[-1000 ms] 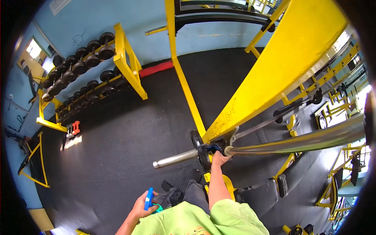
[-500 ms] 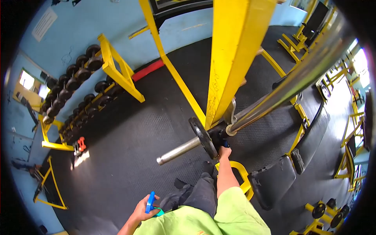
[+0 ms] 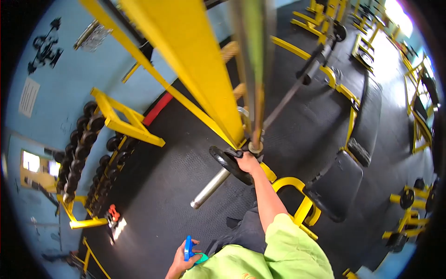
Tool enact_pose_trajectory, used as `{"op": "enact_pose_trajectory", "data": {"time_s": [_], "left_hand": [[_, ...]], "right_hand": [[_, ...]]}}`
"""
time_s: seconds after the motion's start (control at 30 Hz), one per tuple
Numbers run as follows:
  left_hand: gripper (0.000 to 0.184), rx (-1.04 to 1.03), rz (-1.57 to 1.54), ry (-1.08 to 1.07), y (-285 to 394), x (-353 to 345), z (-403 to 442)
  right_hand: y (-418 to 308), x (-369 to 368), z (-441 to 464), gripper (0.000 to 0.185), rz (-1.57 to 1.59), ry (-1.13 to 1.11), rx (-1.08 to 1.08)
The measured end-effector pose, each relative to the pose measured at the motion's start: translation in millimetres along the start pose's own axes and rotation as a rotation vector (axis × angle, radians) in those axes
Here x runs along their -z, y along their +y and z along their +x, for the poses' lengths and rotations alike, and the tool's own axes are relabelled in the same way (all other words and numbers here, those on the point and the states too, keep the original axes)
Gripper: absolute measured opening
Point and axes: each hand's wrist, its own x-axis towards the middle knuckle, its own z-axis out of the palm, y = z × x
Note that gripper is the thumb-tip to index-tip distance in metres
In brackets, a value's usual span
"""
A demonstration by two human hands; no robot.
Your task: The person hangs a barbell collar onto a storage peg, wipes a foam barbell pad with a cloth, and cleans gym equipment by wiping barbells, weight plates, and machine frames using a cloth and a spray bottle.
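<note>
At the bottom of the view, my left hand [image 3: 182, 261] is closed around a spray bottle [image 3: 188, 249] with a blue trigger head and a teal body, partly hidden by my fingers and shirt. My right arm reaches forward to the machine's metal bar. There my right hand [image 3: 248, 162] is closed just behind the black weight plate [image 3: 228, 163], near a ring-shaped collar [image 3: 255, 148]. Something dark shows at its fingers, but I cannot make out what it is. A bare steel sleeve [image 3: 210, 188] sticks out from the plate toward me.
A thick yellow upright [image 3: 186, 56] rises close in front of me. To the left stands a dumbbell rack [image 3: 127, 130] by the blue wall, with small red dumbbells [image 3: 114, 212] on the floor. On the right is a black padded bench [image 3: 337, 183] with a curved yellow frame [image 3: 288, 183].
My view has turned to the right. My right hand has shifted along the bar to behind the plate, its back now uppermost. The left hand keeps hold of the spray bottle.
</note>
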Motion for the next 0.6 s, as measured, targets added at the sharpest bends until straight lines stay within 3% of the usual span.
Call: {"op": "enact_pose_trajectory", "data": {"time_s": [0.13, 0.2, 0.23, 0.33, 0.4, 0.43, 0.47, 0.53, 0.6], "left_hand": [[0.051, -0.008, -0.031, -0.017, 9, -2, 11], [0.052, 0.008, -0.001, -0.05, 15, 1, 12], [0.052, -0.002, 0.014, -0.059, 16, 4, 15], [0.052, 0.034, 0.063, -0.096, 14, 12, 25], [0.093, -0.004, 0.194, -0.276, -6, 23, 37], [0.087, 0.002, 0.142, -0.221, 12, 10, 34], [0.084, -0.015, 0.163, -0.236, 22, 6, 36], [0.084, 0.022, 0.105, -0.19, 35, -3, 36], [0.082, 0.048, 0.159, -0.213, 45, -1, 46]], "right_hand": [[22, 26, -43, 0.039, -0.04, 0.034, -0.103], [42, 29, -64, 0.031, 0.912, 0.304, -0.301], [45, 27, -64, 0.031, 0.946, 0.324, -0.309], [63, 23, -64, 0.031, 1.331, 0.737, -0.047], [52, 14, -39, 0.029, 0.713, 0.498, -0.241], [49, -17, -3, 0.03, 1.059, 0.735, 0.07], [57, -24, 23, 0.032, 0.856, 0.952, 0.239], [70, -11, 31, 0.033, 0.941, 0.685, -0.065], [91, -3, 51, 0.036, 0.728, 0.504, -0.249]]}}
